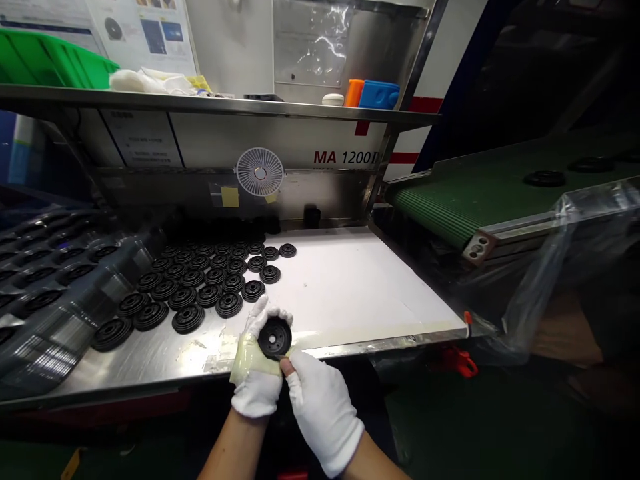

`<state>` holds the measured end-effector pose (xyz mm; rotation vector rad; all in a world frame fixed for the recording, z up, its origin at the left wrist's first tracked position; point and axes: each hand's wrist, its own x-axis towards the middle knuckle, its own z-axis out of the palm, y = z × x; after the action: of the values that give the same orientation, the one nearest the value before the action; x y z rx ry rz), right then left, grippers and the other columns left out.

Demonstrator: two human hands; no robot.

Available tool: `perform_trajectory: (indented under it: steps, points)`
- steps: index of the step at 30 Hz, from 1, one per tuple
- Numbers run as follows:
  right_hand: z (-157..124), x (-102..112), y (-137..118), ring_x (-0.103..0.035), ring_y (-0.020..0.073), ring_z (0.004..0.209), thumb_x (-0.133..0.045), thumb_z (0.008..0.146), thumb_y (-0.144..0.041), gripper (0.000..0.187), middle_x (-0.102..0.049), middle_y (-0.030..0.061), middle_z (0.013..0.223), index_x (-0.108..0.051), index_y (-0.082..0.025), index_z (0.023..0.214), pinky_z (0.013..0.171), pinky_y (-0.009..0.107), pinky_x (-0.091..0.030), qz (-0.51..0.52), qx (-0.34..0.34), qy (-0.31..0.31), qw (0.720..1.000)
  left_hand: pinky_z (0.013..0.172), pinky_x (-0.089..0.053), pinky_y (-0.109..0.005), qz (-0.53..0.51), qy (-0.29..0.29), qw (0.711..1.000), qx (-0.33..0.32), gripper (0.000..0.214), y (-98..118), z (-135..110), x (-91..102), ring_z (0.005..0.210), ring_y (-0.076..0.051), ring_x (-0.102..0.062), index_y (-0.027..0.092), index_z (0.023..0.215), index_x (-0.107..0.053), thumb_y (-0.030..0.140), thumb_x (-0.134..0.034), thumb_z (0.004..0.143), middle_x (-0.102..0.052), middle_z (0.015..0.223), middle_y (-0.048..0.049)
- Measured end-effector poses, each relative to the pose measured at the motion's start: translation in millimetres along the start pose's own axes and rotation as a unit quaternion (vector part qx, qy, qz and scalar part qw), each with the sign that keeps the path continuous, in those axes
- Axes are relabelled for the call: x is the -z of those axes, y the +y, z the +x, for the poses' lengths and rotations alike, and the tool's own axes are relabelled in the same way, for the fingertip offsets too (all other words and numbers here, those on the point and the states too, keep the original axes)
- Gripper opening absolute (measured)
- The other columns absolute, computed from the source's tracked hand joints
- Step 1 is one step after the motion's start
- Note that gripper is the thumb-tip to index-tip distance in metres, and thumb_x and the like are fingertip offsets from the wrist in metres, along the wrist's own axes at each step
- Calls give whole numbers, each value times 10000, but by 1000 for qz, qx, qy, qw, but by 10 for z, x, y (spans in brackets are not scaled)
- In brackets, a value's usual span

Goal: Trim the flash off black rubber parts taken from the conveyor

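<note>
A black round ribbed part with a small centre hole is held in my left hand, its fingers wrapped round the rim. That hand wears a white glove with a pale yellow covering over the palm. My right hand, also in a white glove with the thumb tip bare, is closed in a pinch at the part's lower edge. Whatever lies between those fingers is too small and hidden to make out. Just beyond my left hand, several similar black round parts lie in rows on the metal table.
Clear plastic trays with black parts stand at the left. A white sheet covers the table's right side. A shelf crosses above, with a small fan below it. To the right is a green conveyor carrying similar parts.
</note>
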<state>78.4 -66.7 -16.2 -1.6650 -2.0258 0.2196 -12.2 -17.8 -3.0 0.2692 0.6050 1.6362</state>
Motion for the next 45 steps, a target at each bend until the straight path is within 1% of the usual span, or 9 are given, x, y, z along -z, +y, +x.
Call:
perform_trajectory:
  steps: [5,9,15,19,23,26,34,39,45]
  points:
    - [40,33,75,-530,133,538,-325,933,-329,275,-610,-35,638,-522,-241,763,498,274,-248,15,2,17,1000,695,-521,-437,15,-37,992,120,383,96,14,46,779,-242,-626,132,1101,-560,204,-520,727,-639,867,-125]
    - [53,33,171,-511,132,504,-342,925,-316,268,-589,-32,597,-509,-230,734,486,275,-240,-16,-10,43,999,624,-511,-328,14,-29,993,110,236,100,4,32,634,-162,-582,128,955,-605,201,-565,734,-585,675,-40]
    - [7,-14,86,-515,129,495,-364,915,-300,235,-592,-39,602,-512,-237,744,483,277,-231,-18,-5,33,999,627,-502,-278,-23,0,995,101,126,18,52,-4,635,-127,-567,158,856,-604,204,-612,739,-563,672,-14]
    - [8,-18,8,-513,127,490,-362,913,-303,237,-603,-39,613,-523,-240,751,477,277,-229,5,0,33,999,718,-512,-311,-19,9,999,40,174,14,37,-7,722,-151,-602,171,906,-606,160,-584,734,-597,731,-26]
    - [50,13,95,-540,138,529,-347,921,-310,246,-615,-32,635,-531,-243,772,495,277,-244,3,-4,32,999,698,-518,-414,13,-31,993,115,326,79,9,-6,816,-243,-616,137,1053,-579,179,-532,733,-631,862,-113]
    - [62,19,170,-534,141,524,-353,918,-312,241,-602,-29,619,-523,-238,763,498,277,-244,-11,-24,33,999,645,-520,-370,0,-37,990,138,267,83,31,-6,682,-190,-598,129,985,-595,167,-549,724,-600,713,-60]
    - [-7,-20,9,-508,128,490,-363,915,-307,257,-588,-39,590,-503,-234,712,480,274,-216,1,-17,26,1000,779,-501,-308,-12,-21,1000,3,302,-33,44,10,739,-136,-605,194,958,-605,59,-572,690,-605,744,-9]
    - [29,32,104,-527,131,513,-350,921,-302,253,-611,-30,624,-535,-235,761,490,274,-238,4,-14,43,999,729,-514,-453,15,-40,991,125,364,50,18,11,810,-243,-621,137,1089,-573,197,-525,733,-641,879,-122]
    - [-23,-3,86,-510,124,489,-340,923,-299,281,-592,-27,590,-524,-222,724,484,272,-216,-12,-24,45,999,694,-518,-316,-41,-20,994,97,159,-24,76,10,649,-132,-583,161,876,-616,137,-579,724,-576,671,-9]
